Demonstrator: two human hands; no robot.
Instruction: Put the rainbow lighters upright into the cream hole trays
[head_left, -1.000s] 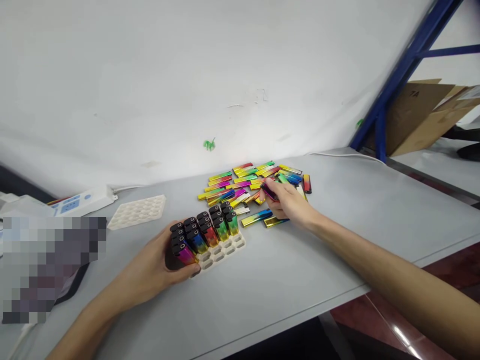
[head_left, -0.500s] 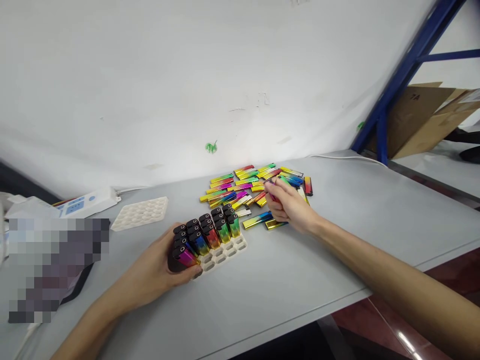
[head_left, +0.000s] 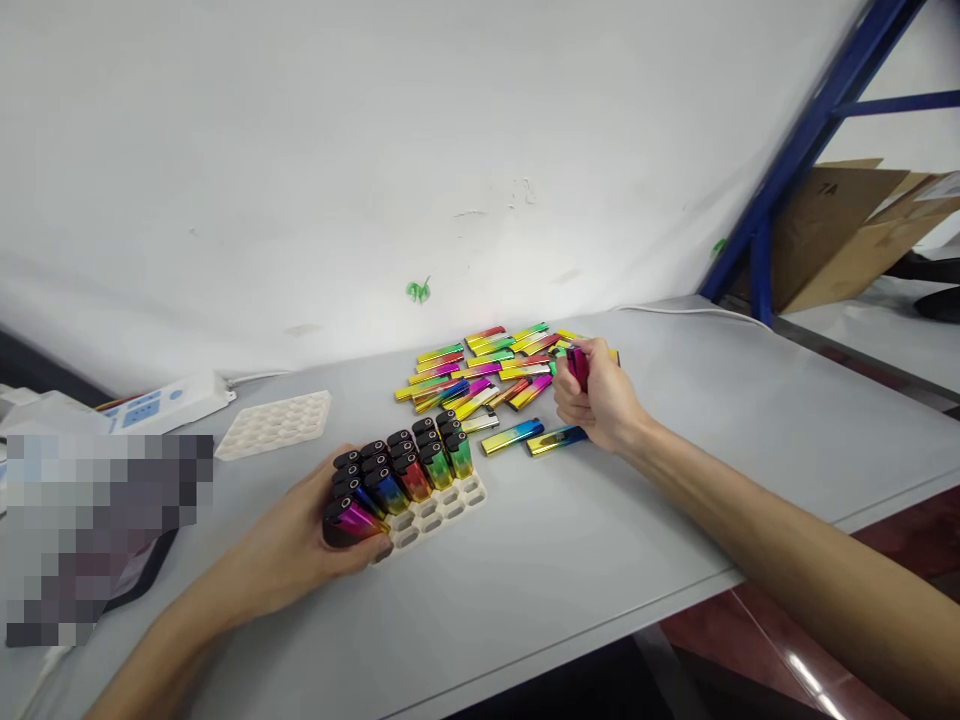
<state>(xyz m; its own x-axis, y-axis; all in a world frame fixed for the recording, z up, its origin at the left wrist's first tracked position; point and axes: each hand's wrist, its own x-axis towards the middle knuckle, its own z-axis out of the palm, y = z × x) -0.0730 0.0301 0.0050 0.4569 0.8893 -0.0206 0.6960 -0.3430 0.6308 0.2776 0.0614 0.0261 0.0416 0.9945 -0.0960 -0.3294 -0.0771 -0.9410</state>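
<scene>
My left hand point(head_left: 300, 545) is wrapped round the left end of a white tray with oval holes point(head_left: 429, 526), its thumb along the front corner. Several black-topped lighters point(head_left: 411, 478) stand upright in the tray's back rows; the closest, magenta and yellow, leans at the thumb. Bare holes show along the front row. My right hand point(head_left: 609, 400) is closed round a magenta lighter point(head_left: 577, 366), lifted over the right side of a loose pile. Shiny two-tone lighters point(head_left: 480, 372) make up that pile, lying flat beyond the tray. Fingers hide part of the held lighter.
A second white holed tray point(head_left: 274, 424) lies at the left, beside a white power strip point(head_left: 161, 408). A pixelated dark object point(head_left: 112, 540) covers the near left. Behind the grey table point(head_left: 540, 560) rises a white wall point(head_left: 337, 180); blue metal framing point(head_left: 787, 170) and cardboard boxes point(head_left: 840, 230) stand right.
My right hand has drawn slightly right from the pile and turned, so the magenta lighter now shows more clearly. My left hand keeps its hold on the tray; the view has shifted slightly.
</scene>
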